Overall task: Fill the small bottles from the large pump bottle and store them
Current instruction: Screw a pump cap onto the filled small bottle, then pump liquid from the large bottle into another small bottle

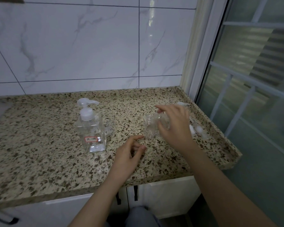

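A large clear square pump bottle point(91, 131) with a white pump head and a red-edged label stands upright on the speckled granite counter point(39, 153), holding a little clear liquid. To its right stands a small clear open-necked bottle point(148, 126). My right hand point(172, 123) grips a second small clear bottle point(162, 120) right beside it, blurred by motion. My left hand point(129, 154) hovers just in front of the standing small bottle, fingers loosely curled, holding nothing. Small white caps point(197, 129) lie behind my right hand near the counter's right rim.
A marble-tiled wall point(88, 46) backs the counter, and a glass window point(252, 79) closes off the right side. The counter has a raised rim along its right edge. White cabinet doors with black handles point(135, 193) sit below the front edge.
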Tool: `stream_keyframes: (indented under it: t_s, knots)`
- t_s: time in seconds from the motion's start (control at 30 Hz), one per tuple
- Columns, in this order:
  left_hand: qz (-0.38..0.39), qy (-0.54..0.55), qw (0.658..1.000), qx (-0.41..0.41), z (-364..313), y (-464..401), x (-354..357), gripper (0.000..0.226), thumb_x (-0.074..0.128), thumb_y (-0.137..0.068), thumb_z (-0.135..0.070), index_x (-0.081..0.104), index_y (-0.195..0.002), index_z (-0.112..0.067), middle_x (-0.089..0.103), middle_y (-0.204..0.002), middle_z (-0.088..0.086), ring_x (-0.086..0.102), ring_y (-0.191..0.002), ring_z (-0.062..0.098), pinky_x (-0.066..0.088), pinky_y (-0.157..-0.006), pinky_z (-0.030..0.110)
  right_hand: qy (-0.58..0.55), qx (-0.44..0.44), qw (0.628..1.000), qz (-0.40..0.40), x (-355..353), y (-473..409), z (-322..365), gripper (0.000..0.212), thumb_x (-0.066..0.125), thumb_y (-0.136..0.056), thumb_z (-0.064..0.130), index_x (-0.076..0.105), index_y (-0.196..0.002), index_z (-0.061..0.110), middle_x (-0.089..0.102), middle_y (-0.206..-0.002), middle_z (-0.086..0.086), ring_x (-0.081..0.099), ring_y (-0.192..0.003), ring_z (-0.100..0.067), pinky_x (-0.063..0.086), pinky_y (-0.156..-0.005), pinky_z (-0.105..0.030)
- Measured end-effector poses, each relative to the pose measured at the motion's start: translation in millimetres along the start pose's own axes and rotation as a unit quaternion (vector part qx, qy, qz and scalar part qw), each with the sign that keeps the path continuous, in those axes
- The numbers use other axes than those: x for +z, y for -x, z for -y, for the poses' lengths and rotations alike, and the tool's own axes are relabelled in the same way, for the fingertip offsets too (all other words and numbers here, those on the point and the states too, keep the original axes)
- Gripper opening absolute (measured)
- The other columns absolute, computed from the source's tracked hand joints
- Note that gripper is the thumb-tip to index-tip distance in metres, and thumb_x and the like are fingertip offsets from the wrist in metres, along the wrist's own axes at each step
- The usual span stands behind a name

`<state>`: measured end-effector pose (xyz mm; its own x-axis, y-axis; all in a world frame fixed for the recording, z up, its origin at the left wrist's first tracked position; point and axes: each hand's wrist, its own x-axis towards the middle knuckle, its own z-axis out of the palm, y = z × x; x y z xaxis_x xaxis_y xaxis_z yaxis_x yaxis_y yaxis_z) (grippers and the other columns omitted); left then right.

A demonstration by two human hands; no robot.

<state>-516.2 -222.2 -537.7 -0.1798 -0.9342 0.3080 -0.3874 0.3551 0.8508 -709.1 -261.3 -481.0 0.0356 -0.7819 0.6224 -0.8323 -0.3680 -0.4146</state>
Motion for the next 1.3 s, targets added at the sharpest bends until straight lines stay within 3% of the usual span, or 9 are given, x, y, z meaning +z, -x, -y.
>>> stream_keyframes:
  t_s: [0.1, 0.3, 0.5, 0.6, 0.73, 0.93, 1.03, 1.17, 1.3]
  knots:
    - [0.001, 0.004, 1.0, -0.005, -1, 0, -1, 0.029, 0.062, -0.096, -0.026, 0.059, -0.125, -0.029, 0.073, -0.091, -0.01, 0.069, -0.084, 0.001, 0.049, -0.069, 0.011, 0.076, -0.096, 0.991, 0.046, 10, -10, 10, 0.054, 0.062, -0.099, 0.018, 0.046, -0.149, 0.03, 0.062, -0.139, 0.01, 0.028, -0.147, -0.014, 0.013, -0.114, -0.033]
    - [0.0, 0.0, 1.0, -0.01, -1, 0, -1, 0.028, 0.06, -0.098, -0.022, 0.058, -0.126, -0.028, 0.074, -0.092, -0.013, 0.068, -0.087, -0.003, 0.051, -0.072, 0.013, 0.2, -0.129, 0.967, 0.085, 21, -18, 6, 0.083, 0.075, -0.083, 0.001, 0.041, -0.154, 0.028, 0.067, -0.135, 0.005, 0.032, -0.149, -0.021, 0.011, -0.117, -0.042]
    - [-0.045, -0.02, 0.999, 0.004, 5, -2, -1, 0.043, 0.068, -0.093, -0.025, 0.054, -0.133, -0.026, 0.059, -0.126, -0.016, 0.056, -0.116, -0.005, 0.047, -0.103, 0.021, 0.143, -0.182, 0.972, 0.05, 17, -20, 7, 0.056, 0.074, -0.09, 0.019, 0.056, -0.142, 0.027, 0.071, -0.126, 0.007, 0.05, -0.136, -0.023, 0.021, -0.114, -0.041]
    - [-0.067, -0.006, 0.998, -0.003, 6, -3, -3, 0.059, 0.072, -0.089, -0.028, 0.045, -0.142, -0.029, 0.051, -0.135, -0.019, 0.049, -0.126, -0.005, 0.04, -0.105, 0.016, 0.095, -0.195, 0.975, 0.046, 10, -16, 24, 0.041, 0.061, -0.096, 0.033, 0.061, -0.137, 0.028, 0.07, -0.124, 0.008, 0.05, -0.132, -0.022, 0.021, -0.112, -0.038]
    - [-0.087, 0.023, 0.996, -0.022, -1, -1, -5, 0.066, 0.072, -0.09, -0.026, 0.039, -0.147, -0.026, 0.054, -0.131, -0.02, 0.051, -0.119, -0.012, 0.042, -0.097, 0.007, 0.017, -0.195, 0.979, 0.06, 7, -6, 40, 0.039, 0.056, -0.097, 0.045, 0.063, -0.132, 0.03, 0.067, -0.115, 0.016, 0.044, -0.128, -0.014, 0.022, -0.107, -0.031]
    - [-0.12, 0.113, 0.985, -0.057, -9, 1, -11, 0.045, 0.07, -0.091, -0.019, 0.053, -0.132, -0.024, 0.067, -0.113, -0.018, 0.063, -0.105, -0.003, 0.053, -0.087, 0.019, -0.09, -0.02, 0.991, 0.095, 7, 9, 60, 0.054, 0.055, -0.096, 0.053, 0.052, -0.145, 0.03, 0.057, -0.132, 0.017, 0.049, -0.12, -0.004, 0.042, -0.106, -0.035]
    - [-0.113, 0.172, 0.976, -0.076, -19, 6, -15, 0.041, 0.067, -0.093, -0.018, 0.052, -0.13, -0.029, 0.067, -0.111, -0.024, 0.064, -0.105, -0.005, 0.053, -0.087, 0.017, -0.233, 0.105, 0.95, 0.181, 14, 15, 64, 0.058, 0.065, -0.091, 0.046, 0.05, -0.145, 0.029, 0.061, -0.125, 0.017, 0.06, -0.11, -0.003, 0.054, -0.09, -0.024]
    - [-0.108, 0.197, 0.969, -0.098, -26, 11, -24, 0.04, 0.062, -0.097, -0.019, 0.051, -0.131, -0.037, 0.064, -0.116, -0.025, 0.061, -0.106, -0.011, 0.05, -0.08, 0.01, -0.365, 0.166, 0.892, 0.209, 27, 17, 62, 0.025, 0.07, -0.093, 0.027, 0.07, -0.117, 0.02, 0.076, -0.101, 0.014, 0.072, -0.097, -0.005, 0.057, -0.074, -0.019]
    - [-0.104, 0.155, 0.98, -0.067, -26, 24, -44, 0.044, 0.056, -0.099, -0.007, 0.052, -0.137, -0.03, 0.064, -0.123, -0.027, 0.059, -0.116, -0.008, 0.051, -0.091, 0.015, -0.411, 0.181, 0.877, 0.172, 35, 16, 69, 0.018, 0.058, -0.102, 0.027, 0.064, -0.115, 0.017, 0.076, -0.106, 0.006, 0.074, -0.094, -0.009, 0.061, -0.075, -0.024]
